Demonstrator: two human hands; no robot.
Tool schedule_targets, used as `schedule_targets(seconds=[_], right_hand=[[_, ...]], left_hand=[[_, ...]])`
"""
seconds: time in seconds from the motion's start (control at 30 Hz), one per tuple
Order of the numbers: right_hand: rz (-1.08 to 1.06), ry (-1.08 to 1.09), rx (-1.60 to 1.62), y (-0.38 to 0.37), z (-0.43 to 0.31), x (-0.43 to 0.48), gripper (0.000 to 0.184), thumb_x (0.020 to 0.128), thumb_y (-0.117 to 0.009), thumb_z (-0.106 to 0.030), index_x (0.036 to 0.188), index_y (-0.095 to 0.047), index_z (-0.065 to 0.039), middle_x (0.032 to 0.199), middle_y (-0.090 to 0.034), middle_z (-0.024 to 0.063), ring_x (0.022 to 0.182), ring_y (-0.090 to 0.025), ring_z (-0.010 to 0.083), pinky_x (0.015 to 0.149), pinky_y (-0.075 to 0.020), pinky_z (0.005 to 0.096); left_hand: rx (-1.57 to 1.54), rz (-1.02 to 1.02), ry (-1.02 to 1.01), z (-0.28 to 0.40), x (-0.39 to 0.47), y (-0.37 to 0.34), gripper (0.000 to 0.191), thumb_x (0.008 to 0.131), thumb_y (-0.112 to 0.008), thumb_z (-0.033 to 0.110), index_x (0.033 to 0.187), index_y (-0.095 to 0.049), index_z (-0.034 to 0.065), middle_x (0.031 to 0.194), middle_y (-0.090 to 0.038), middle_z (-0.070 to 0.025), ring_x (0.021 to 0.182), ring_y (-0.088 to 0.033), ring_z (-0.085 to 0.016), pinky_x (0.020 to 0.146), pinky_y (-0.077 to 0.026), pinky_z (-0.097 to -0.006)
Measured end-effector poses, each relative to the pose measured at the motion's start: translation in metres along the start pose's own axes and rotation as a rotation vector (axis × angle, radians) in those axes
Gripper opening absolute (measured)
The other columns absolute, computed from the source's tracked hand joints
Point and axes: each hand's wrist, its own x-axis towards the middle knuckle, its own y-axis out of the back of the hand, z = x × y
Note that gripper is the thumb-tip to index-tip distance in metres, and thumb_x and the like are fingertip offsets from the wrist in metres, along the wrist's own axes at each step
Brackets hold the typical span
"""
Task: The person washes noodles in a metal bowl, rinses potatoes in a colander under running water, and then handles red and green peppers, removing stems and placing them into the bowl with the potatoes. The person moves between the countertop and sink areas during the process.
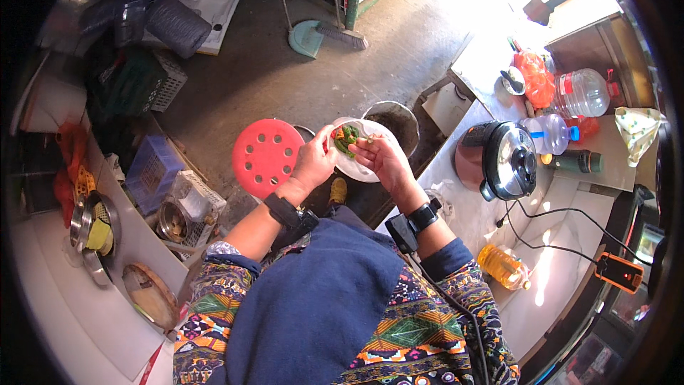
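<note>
A white bowl (pixel 361 172) is tilted in front of me, holding green leafy vegetables (pixel 347 141) with a few red and orange bits. My left hand (pixel 316 158) grips its left rim. Over the bowl's right side, my right hand (pixel 382 158) has its thumb and fingers brought together. Something small and pale shows at those fingertips, too small to name. Just beyond the bowl, a bucket (pixel 409 117) with a dark inside stands on the floor. A red round stool seat with holes (pixel 267 158) lies to the left of my left hand.
To the right, the counter carries an electric pressure cooker (pixel 499 160), plastic bottles (pixel 553 133), a bottle of yellow oil (pixel 502 267) and black cables. A broom (pixel 342 36) and dustpan (pixel 306 38) are farther ahead. Metal bowls (pixel 96 230) and baskets (pixel 152 174) are on the left.
</note>
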Motion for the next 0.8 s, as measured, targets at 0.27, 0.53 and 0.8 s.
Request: schedule_targets(seconds=[0.27,0.53,0.8], right_hand=[[-0.081,0.130,-0.188,-0.002,-0.013,-0.023,0.015,0.089,-0.046,-0.016,0.095,-0.052,-0.004,0.093,-0.062,0.0106,0.086,-0.063,0.0223,0.071,-0.0509,0.0299],[0.484,0.506,-0.867,0.069,-0.054,-0.003,0.016,0.088,-0.055,-0.022,0.081,-0.056,-0.007,0.073,-0.062,0.0017,0.059,-0.059,0.0086,0.050,-0.0432,0.0211],[0.211,0.321,-0.831,0.053,-0.025,0.004,0.036,0.088,-0.057,-0.029,0.113,-0.052,-0.003,0.088,-0.061,0.0044,0.058,-0.059,0.0114,0.052,-0.0446,0.0235]], left_hand=[[0.029,0.015,-0.105,-0.002,0.003,0.004,0.042,0.081,-0.046,0.004,0.122,-0.047,-0.0006,0.077,-0.063,-0.0116,0.051,-0.058,-0.014,0.050,-0.048,-0.0288],[0.005,0.021,0.070,-0.007,0.004,0.018,0.043,0.078,-0.051,0.006,0.121,-0.048,0.0008,0.095,-0.062,-0.0221,0.086,-0.063,-0.033,0.074,-0.050,-0.0370],[-0.008,0.143,0.001,-0.020,0.001,0.031,0.040,0.077,-0.051,0.005,0.116,-0.051,-0.0007,0.097,-0.062,-0.0224,0.089,-0.063,-0.032,0.075,-0.050,-0.0377]])
